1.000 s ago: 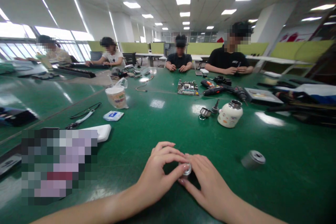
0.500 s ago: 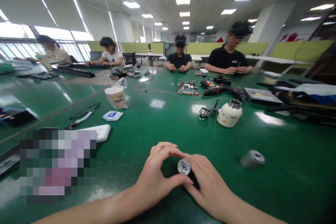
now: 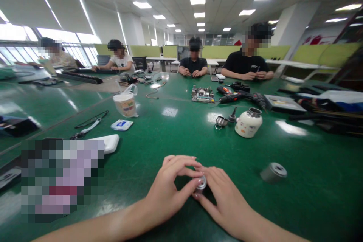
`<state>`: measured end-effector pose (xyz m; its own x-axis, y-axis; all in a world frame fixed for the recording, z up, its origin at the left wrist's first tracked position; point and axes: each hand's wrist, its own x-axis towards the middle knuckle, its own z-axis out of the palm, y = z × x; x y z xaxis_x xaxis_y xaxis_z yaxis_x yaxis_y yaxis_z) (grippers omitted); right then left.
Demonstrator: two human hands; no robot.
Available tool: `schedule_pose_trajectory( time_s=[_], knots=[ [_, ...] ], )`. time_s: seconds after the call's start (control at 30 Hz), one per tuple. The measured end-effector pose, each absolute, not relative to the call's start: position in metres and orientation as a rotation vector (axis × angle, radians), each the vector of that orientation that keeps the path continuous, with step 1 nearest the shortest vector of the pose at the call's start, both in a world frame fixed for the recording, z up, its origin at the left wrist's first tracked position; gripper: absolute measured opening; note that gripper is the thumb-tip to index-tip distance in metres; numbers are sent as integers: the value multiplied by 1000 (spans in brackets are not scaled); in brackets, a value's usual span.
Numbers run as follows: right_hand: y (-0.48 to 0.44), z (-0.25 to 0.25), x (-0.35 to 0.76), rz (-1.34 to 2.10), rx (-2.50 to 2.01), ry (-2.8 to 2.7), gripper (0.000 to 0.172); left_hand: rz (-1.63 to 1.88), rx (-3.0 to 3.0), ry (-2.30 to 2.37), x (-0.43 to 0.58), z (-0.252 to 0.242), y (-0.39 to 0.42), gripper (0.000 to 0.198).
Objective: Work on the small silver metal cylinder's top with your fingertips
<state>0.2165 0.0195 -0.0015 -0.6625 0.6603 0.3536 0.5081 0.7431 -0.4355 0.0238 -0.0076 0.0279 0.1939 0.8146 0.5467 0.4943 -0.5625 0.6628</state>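
A small silver metal cylinder (image 3: 201,185) is held low over the green table, between my two hands. My left hand (image 3: 172,183) pinches it at the upper end, thumb and fingertips over its round end face. From the other side my right hand (image 3: 222,194) grips its body, the thumb below and the fingers behind. Fingers cover much of the cylinder. To the right of my right hand, a wider grey metal cylinder (image 3: 273,172) with a dark opening in its end rests on the table.
A cream jar (image 3: 248,123) stands beyond my hands, beside a metal lid (image 3: 221,121). Farther back lie a circuit board (image 3: 202,94) and a power drill (image 3: 241,97). A bagged cup (image 3: 125,104) and a white packet (image 3: 121,124) are on the left. Several people sit across the table.
My left thumb and fingertips have closed in from around the cylinder onto its end. The cylinder's end face has tilted and is now partly covered. My right hand has stayed nearly still.
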Motion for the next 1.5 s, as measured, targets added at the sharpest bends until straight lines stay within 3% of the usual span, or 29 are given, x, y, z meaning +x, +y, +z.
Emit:
schedule_pose_trajectory(
  time_s=[0.23, 0.37, 0.53, 0.77, 0.93, 1.33, 1.5],
  knots=[
    [20, -5, 217, 365, -892, -2448, 38, 1440, 2073, 1464, 13, 21, 12, 10],
    [20, -7, 218, 338, -896, -2454, 40, 1124, 2112, 1593, 1, 7, 29, 16],
    [20, -5, 218, 332, -897, -2456, 39, 1030, 2199, 1543, -2, -3, 34, 39],
    [21, -3, 217, 357, -881, -2434, 36, 1251, 2225, 1351, 10, 24, 13, 19],
    [20, -2, 216, 403, -872, -2433, 29, 1265, 2218, 1188, 19, 33, -3, 21],
    [19, -2, 217, 414, -860, -2441, 31, 1168, 2119, 1153, 21, 28, -1, 31],
    [20, 0, 216, 404, -863, -2450, 34, 1219, 2040, 1231, 22, 30, -2, 23]
  ],
)
